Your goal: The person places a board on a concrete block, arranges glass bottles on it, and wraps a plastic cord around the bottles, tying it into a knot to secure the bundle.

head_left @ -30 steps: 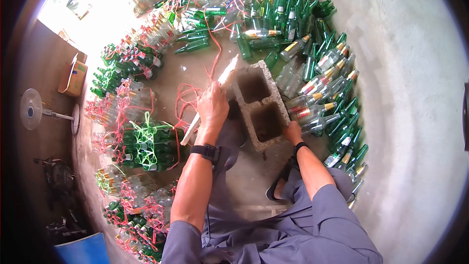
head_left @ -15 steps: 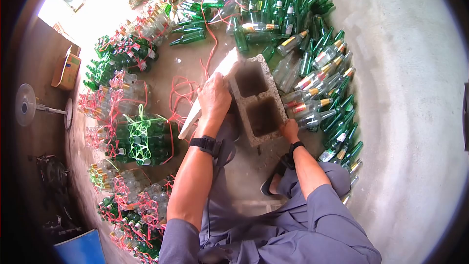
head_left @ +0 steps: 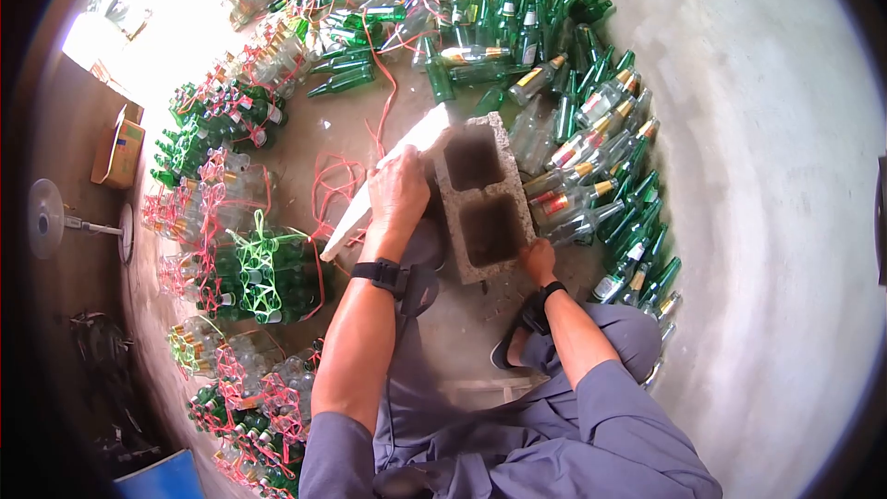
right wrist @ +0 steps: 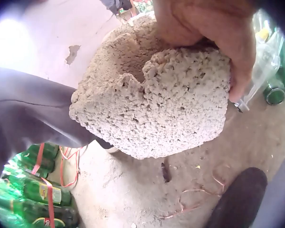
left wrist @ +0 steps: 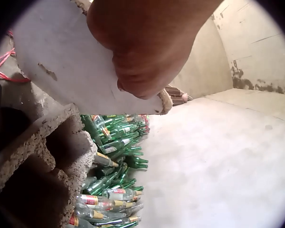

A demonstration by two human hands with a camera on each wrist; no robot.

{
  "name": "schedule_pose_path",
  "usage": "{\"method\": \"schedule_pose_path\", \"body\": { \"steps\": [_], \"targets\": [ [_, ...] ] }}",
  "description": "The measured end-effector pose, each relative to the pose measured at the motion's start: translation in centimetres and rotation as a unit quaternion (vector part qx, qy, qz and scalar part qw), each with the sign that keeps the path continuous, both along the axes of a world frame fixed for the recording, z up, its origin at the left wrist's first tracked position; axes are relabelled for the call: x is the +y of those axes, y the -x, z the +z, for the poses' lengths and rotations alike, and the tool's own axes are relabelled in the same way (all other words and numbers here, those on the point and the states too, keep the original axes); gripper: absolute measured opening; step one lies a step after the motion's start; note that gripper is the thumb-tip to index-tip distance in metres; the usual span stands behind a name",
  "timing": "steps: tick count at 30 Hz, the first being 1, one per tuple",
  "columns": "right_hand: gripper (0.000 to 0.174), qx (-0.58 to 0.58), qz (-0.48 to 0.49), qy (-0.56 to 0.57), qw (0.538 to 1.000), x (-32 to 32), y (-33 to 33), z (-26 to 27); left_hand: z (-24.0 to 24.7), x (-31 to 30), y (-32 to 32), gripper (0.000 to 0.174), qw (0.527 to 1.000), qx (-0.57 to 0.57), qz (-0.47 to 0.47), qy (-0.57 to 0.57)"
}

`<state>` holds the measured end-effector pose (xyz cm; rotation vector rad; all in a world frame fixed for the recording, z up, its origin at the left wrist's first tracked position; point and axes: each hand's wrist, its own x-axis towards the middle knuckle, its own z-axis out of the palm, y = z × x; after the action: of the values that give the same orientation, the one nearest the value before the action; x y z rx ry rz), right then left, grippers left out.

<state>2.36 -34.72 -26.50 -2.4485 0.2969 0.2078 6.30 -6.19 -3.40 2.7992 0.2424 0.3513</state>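
A pale flat board (head_left: 349, 224) stands tilted beside the concrete block, and my left hand (head_left: 398, 194) grips its upper edge. In the left wrist view that hand (left wrist: 147, 42) covers part of the white board (left wrist: 71, 71), whose broken edge shows. The grey block (head_left: 469, 194) has two square hollows facing up. My right hand (head_left: 537, 261) grips its near right corner; in the right wrist view the fingers (right wrist: 240, 78) curl over the wall of the rough block (right wrist: 175, 104). The underside of the left hand's grip is hidden.
Loose green and clear bottles (head_left: 591, 139) lie along the right wall (head_left: 739, 176). Bundles of bottles tied with red and green string (head_left: 263, 273) line the left. Red string (head_left: 337, 189) lies on the floor left of the board. A fan (head_left: 46, 219) and a carton (head_left: 118, 150) stand far left.
The board has tilted flatter, its lower end moving left. The block has turned slightly and shifted a little left in the head view, with both hands still on their things.
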Motion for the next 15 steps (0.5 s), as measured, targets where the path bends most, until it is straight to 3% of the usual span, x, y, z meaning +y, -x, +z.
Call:
{"method": "schedule_pose_path", "body": {
  "steps": [2, 4, 5, 15],
  "targets": [
    [0.023, 0.011, -0.007, 0.007, 1.0, 0.2, 0.0, 0.2, 0.2, 0.5, 0.1, 0.029, 1.0, -0.012, -0.001, -0.005],
    [0.025, 0.019, -0.016, 0.012, 1.0, 0.5, 0.1, 0.6, 0.9, 0.9, 0.2, 0.018, 1.0, -0.009, 0.014, 0.016],
    [0.027, 0.026, -0.018, 0.003, 1.0, 0.6, 0.2, 0.8, 0.6, 1.3, 0.1, 0.021, 0.999, -0.052, 0.012, 0.002],
    [0.037, 0.028, -0.047, -0.032, 0.998, 0.7, 0.9, 1.6, 1.6, 2.2, -0.5, 0.025, 0.994, -0.065, 0.073, 0.046]
  ]
}}
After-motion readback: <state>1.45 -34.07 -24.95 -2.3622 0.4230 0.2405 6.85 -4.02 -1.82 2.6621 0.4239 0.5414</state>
